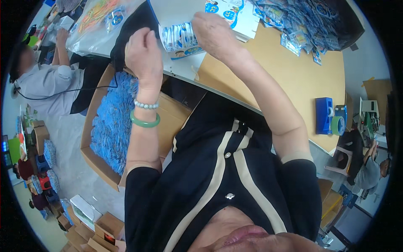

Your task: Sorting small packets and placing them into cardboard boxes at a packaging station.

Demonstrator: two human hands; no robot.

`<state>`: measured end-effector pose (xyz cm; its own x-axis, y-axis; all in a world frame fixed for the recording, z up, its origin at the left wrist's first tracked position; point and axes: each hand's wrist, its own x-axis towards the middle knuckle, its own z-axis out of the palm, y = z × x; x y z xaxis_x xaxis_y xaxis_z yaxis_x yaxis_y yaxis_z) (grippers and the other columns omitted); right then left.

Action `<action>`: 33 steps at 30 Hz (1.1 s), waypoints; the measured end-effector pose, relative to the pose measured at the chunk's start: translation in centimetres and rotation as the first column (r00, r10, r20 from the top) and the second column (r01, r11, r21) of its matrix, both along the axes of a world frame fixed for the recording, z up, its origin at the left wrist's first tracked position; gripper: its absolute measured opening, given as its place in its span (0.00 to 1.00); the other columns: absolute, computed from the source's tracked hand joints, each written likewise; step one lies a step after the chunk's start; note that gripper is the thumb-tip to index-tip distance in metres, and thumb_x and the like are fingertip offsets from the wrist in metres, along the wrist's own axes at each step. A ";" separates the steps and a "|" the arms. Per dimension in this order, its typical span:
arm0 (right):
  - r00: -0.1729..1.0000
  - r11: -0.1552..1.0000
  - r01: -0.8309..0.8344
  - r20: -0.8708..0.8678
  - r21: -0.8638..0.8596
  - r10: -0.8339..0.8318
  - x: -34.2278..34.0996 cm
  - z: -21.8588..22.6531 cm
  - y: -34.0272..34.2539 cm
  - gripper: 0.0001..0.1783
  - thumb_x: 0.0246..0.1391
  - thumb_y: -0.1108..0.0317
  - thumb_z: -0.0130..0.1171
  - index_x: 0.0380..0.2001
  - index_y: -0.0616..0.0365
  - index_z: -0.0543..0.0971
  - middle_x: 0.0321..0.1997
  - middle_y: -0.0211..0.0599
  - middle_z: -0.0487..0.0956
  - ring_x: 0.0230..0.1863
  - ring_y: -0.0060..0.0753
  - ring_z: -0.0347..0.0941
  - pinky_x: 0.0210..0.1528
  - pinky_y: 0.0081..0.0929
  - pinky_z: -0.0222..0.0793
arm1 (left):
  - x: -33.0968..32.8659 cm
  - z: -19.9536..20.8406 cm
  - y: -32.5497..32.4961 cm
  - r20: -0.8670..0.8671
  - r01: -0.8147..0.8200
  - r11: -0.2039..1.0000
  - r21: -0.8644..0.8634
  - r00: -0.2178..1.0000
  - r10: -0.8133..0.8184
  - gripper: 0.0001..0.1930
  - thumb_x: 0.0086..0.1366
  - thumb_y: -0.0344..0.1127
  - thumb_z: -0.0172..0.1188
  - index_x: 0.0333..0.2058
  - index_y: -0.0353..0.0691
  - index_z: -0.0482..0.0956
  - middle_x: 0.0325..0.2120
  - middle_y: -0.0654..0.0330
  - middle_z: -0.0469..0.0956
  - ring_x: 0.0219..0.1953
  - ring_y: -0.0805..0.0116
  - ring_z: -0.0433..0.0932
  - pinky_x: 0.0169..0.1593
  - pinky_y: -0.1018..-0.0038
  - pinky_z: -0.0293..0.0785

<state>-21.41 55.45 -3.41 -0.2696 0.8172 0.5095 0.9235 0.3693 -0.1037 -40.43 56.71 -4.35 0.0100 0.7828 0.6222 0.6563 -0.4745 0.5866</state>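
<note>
A small open carton [187,53] on the table holds a row of thin blue-and-white packets [178,37] standing on edge. My left hand [142,53] is raised just left of the carton with its fingers curled in; whatever lies inside them is hidden. At the carton's right end, my right hand [215,36] bends over the packets, fingers closed and turned away, so their tips cannot be seen. Beyond the right hand lie flat printed cartons [235,17] in white and blue.
Many loose blue packets [302,25] are heaped at the far right. A blue tape dispenser [324,115] stands on the tan tabletop [268,69]. Below my left arm, a cardboard box [100,166] is full of blue strips [111,122]. A co-worker [50,86] sits at the left.
</note>
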 end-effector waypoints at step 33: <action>0.595 0.541 0.741 0.014 -0.398 -0.804 30.4 -9.8 -7.5 0.36 0.47 0.40 0.58 0.61 0.31 0.68 0.69 0.46 0.58 0.70 0.53 0.50 0.69 0.50 0.47 | 2.5 -0.9 -6.7 0.211 -0.001 0.964 0.267 0.976 -0.057 0.14 0.63 0.28 0.58 0.46 0.29 0.75 0.43 0.52 0.77 0.43 0.59 0.77 0.47 0.67 0.74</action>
<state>9.03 48.00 -13.19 0.6043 0.7846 0.1388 0.7904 -0.5682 -0.2290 -37.98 50.00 -5.23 -0.1271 0.5913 0.7964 0.5130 -0.6480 0.5630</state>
